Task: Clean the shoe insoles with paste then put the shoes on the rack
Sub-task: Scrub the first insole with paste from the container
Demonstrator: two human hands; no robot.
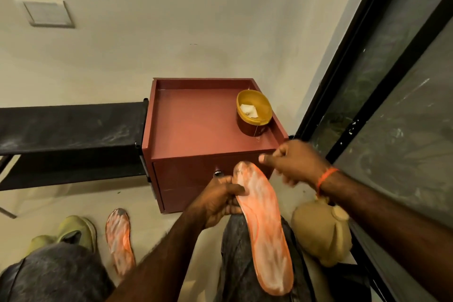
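Orange paste-smeared insole [263, 225] across lap, second insole [120, 240] on floor beside shoe [73, 230]

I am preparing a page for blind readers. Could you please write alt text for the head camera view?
The left hand holds an orange insole smeared with white paste, while the right hand hovers beside its tip. Behind stands a red cabinet with a yellow paste tub; a second insole lies on the floor.
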